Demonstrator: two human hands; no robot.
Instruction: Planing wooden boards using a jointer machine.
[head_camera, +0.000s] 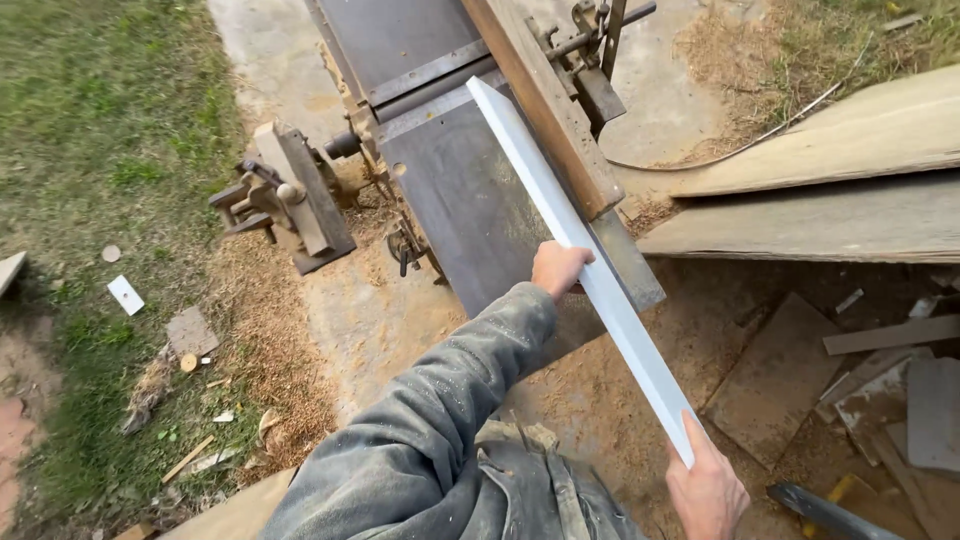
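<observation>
Head view: a person fed a long pale board (580, 255) along a jointer table (450, 210).
Board axis: ran from near right to far left, flat against the wooden fence (545, 110) at the table's right edge.
Left hand (558, 268): clasped mid-board at the table's near end, the nearer hand to the cutter.
Right hand (706, 487): gripped the board's near end, off the table.
Open room: bare table ahead; stacked planks (830, 190) lay right.

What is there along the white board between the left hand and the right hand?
In the head view, the stretch of white board between the left hand and the right hand is bare; nothing rests on it, and only sawdust-covered ground shows beneath.
</observation>
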